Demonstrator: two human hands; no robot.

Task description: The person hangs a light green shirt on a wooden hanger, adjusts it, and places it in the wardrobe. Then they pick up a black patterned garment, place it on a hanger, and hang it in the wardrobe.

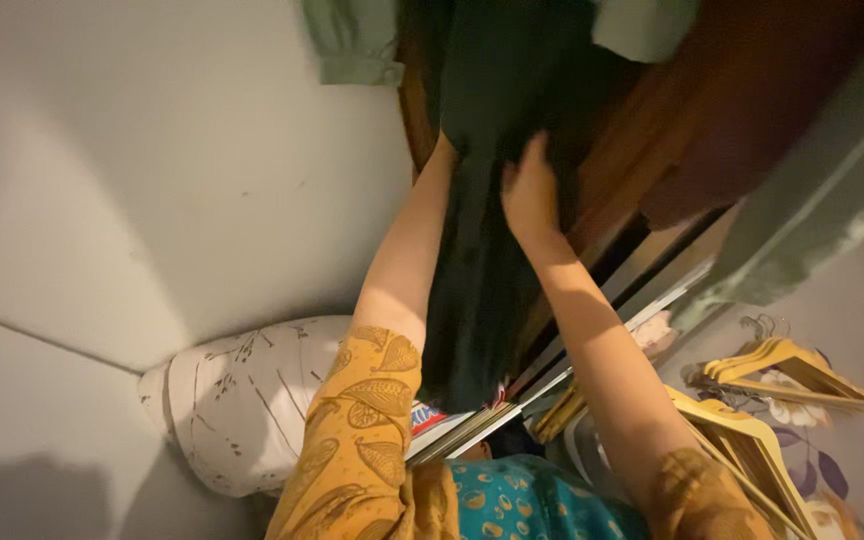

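Dark green hanging cloth garment (482, 200), long, limp; right hand (530, 195) flat against it, fingers spread; left hand (444, 150) hidden behind the cloth, grip cannot be told. Backdrop: plain pale wall (152, 170), brown wooden wardrobe (712, 110).

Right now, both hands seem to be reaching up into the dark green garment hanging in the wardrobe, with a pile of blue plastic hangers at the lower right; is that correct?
Not quite: the hangers at the lower right are yellowish wood, not blue plastic, as the head view shows. The rest holds: the left hand and right hand reach up into the dark green garment hanging in the wardrobe.
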